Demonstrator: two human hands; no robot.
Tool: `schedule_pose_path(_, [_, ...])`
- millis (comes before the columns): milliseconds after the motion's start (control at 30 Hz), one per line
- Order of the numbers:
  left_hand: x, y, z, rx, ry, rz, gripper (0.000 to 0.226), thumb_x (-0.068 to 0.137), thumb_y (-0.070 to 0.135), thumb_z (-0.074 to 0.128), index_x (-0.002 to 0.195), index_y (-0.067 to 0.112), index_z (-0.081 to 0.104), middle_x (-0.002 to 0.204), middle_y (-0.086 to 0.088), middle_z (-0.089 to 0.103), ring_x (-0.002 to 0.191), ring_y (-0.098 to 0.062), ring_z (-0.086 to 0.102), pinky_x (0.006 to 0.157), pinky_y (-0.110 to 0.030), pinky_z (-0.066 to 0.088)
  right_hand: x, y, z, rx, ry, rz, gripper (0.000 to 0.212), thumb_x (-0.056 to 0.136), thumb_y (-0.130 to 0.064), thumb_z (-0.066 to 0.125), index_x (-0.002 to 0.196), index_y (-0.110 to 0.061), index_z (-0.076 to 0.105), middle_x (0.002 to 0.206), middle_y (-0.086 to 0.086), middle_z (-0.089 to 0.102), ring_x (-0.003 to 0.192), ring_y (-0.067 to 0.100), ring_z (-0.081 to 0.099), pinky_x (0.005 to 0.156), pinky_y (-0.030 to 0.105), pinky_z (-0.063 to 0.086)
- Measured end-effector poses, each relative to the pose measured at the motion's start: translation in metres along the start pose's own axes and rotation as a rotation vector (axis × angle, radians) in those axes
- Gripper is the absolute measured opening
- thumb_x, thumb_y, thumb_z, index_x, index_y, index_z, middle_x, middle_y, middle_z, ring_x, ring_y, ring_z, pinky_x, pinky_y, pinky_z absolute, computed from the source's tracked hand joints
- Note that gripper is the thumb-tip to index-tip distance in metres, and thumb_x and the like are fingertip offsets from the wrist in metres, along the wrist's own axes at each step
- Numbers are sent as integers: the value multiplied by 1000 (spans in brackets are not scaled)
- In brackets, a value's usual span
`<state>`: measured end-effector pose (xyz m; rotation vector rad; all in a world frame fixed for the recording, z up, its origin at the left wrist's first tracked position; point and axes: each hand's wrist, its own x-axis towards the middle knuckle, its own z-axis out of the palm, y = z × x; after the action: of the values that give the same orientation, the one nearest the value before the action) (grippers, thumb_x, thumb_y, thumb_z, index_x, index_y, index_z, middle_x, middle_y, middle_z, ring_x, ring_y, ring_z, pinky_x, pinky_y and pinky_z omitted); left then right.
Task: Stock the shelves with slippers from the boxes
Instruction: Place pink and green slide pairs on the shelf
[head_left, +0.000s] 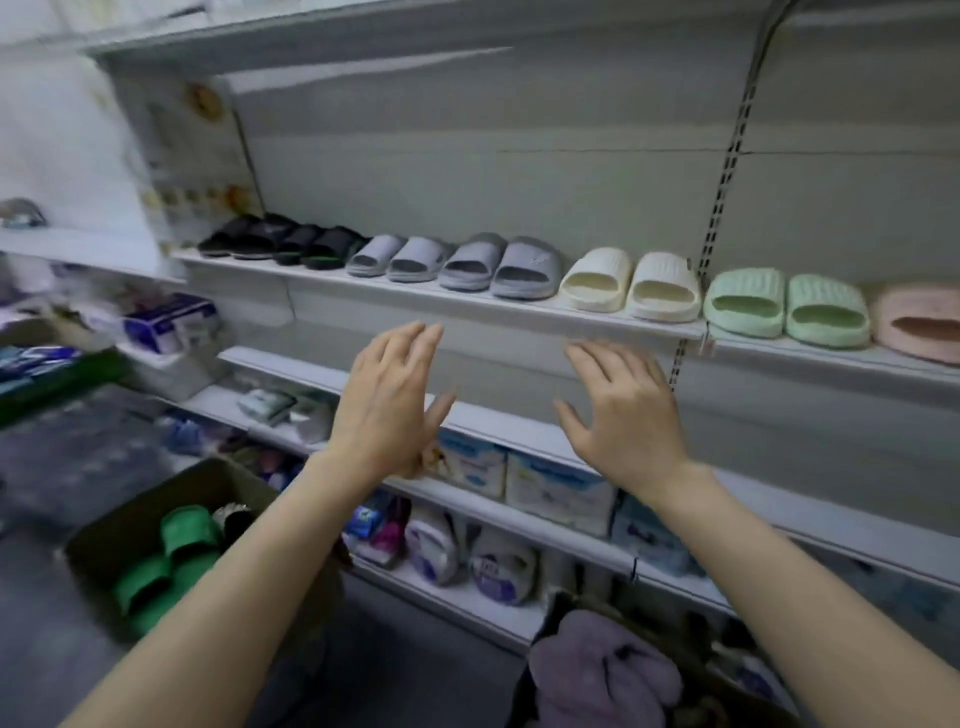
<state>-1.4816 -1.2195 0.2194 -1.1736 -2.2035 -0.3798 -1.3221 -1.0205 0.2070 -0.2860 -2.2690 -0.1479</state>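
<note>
At the lower left of the frame an open cardboard box (171, 499) sits on the floor with bright green slippers (171, 556) lying inside it. Above it, across the middle of the frame, a white shelf (467, 304) carries a row of slippers with their open ends facing out: black slippers (280, 241) at the left end, then lavender-grey slippers (457, 262), then cream slippers (631, 286), then mint green slippers (787, 309), and a pink slipper (922, 322) cut off by the right edge. In the centre, both bare arms reach up from the bottom of the frame. The left hand (389, 405) is raised below the shelf edge, its back to the camera, fingers (415, 343) straight and loosely spread, holding nothing. Just to its right, well apart from it, the right hand (628, 421) is held the same way, fingers (597, 364) spread and holding nothing, their tips near the shelf's front lip under the cream pair; whether they touch it cannot be told. Behind the hands the next shelf down (519, 421) is mostly bare, and below it stand pale blue and white packages (556, 488). At the lower right a second box (649, 623) holds purple fuzzy slippers (602, 670).
</note>
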Motion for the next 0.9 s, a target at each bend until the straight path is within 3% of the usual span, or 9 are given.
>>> schedule_pose_path(400, [-109,-257,-7,112,-181,-285,71,86,34,70,147,8,43,144,-14,49,132,-33,45,111,-45,36,51,-203,148,156,-158,-88,53,79,-31,67,125,-5,60,120,15,64,107,37,59,92,47,46])
schedule_pose_path(633, [-158,-384,5,194,-332,-421,72,88,36,68,148,10,41,146,-14,47,133,-35,42,111,-47,37,62,-302,232,230,-278,-104,56,80,-32,71,129,-7,60,124,12,63,114,33,58,101,46,43])
schedule_pose_path(900, [-177,-488,73,247,-613,-387,73,88,35,67,150,13,36,150,-12,43,135,-33,40,110,-43,35,64,-390,352,300,-404,-150,58,78,-35,68,128,-6,59,121,12,64,112,33,58,99,47,44])
